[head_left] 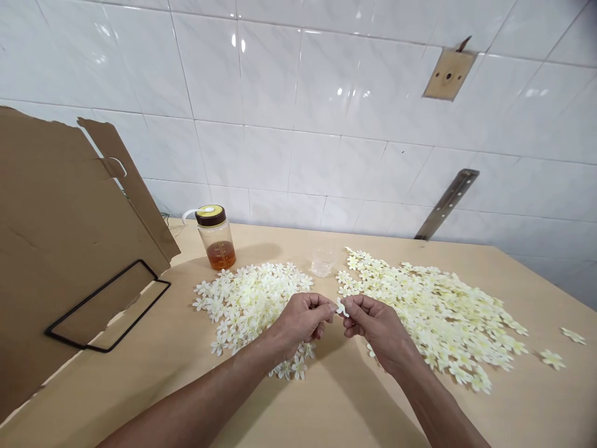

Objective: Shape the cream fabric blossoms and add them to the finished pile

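Note:
Between my hands is one small white artificial flower (341,307), pinched at its edges. My left hand (308,316) is closed with thumb and forefinger at the flower's left side. My right hand (373,323) pinches it from the right, fingers curled. Below and left of my left hand spreads a pile of white flowers (254,298). To the right of my right hand lies a wider, flatter heap of pale yellow-white flowers (448,311). Just beyond my hands stands a small clear cup (323,261); its contents are hard to make out.
A jar (217,239) of amber liquid with a dark-rimmed yellow lid stands at the back. On the left, a large cardboard sheet (69,236) stands beside a black wire frame (109,305). A metal bracket (448,204) leans at the tiled wall. Loose flowers (553,359) lie far right.

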The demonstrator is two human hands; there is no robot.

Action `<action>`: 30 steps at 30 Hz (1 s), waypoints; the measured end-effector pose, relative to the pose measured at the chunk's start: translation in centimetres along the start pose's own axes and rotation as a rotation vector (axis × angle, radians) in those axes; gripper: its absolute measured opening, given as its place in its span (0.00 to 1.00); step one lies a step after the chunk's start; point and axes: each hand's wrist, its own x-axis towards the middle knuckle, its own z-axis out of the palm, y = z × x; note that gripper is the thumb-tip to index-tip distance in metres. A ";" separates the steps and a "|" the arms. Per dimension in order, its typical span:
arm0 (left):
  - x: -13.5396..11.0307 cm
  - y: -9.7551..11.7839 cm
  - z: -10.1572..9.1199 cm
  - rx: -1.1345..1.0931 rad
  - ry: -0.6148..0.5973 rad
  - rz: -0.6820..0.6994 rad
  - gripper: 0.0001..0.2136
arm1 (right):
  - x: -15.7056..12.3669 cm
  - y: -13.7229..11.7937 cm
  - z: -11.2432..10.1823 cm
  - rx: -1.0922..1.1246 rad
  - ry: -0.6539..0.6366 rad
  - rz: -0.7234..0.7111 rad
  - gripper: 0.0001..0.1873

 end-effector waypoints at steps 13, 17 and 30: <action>0.3 -0.6 0.0 -0.003 0.039 0.014 0.14 | 0.1 0.1 0.2 -0.026 0.057 -0.055 0.18; 0.3 -0.6 0.0 0.023 0.065 -0.008 0.13 | 0.0 0.0 0.3 -0.051 0.053 -0.080 0.18; 0.3 -0.5 0.0 -0.015 0.100 0.046 0.16 | -0.1 0.1 0.2 -0.139 0.097 -0.166 0.21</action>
